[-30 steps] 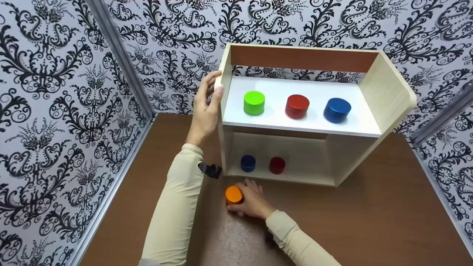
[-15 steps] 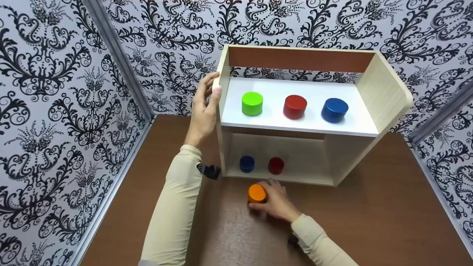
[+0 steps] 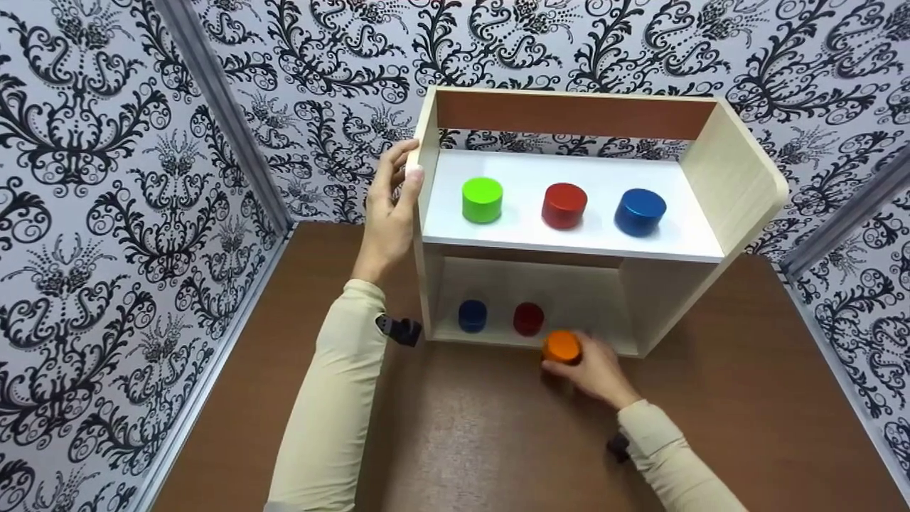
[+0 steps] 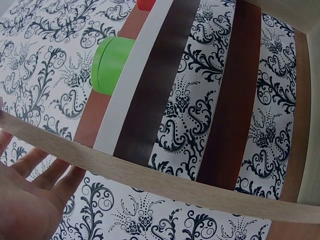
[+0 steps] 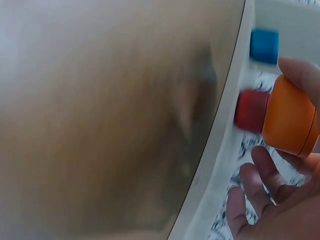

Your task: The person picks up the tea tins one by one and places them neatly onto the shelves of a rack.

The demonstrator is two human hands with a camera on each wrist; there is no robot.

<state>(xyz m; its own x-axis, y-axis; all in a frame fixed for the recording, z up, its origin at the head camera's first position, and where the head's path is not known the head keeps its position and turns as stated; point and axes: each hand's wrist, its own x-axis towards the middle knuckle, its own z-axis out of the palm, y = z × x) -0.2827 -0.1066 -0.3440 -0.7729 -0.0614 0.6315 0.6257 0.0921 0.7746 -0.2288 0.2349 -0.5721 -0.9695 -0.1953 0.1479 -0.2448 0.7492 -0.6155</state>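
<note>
My right hand holds an orange cylinder between thumb and fingers, just in front of the shelf's lower right part. In the right wrist view the same orange cylinder is pinched, with the other fingers spread beside it. My left hand grips the left side panel of the small wooden shelf, thumb on the front edge. The left wrist view shows its fingers behind that panel. On the lower level stand a blue cylinder and a red cylinder, left of the orange one.
The white upper level bears a green cylinder, a red cylinder and a blue cylinder in a row. The shelf stands on a brown table. Patterned walls close off the back and sides.
My right hand has carried the orange cylinder rightward along the shelf's front, and slightly toward the shelf. The left hand stays on the side panel.
</note>
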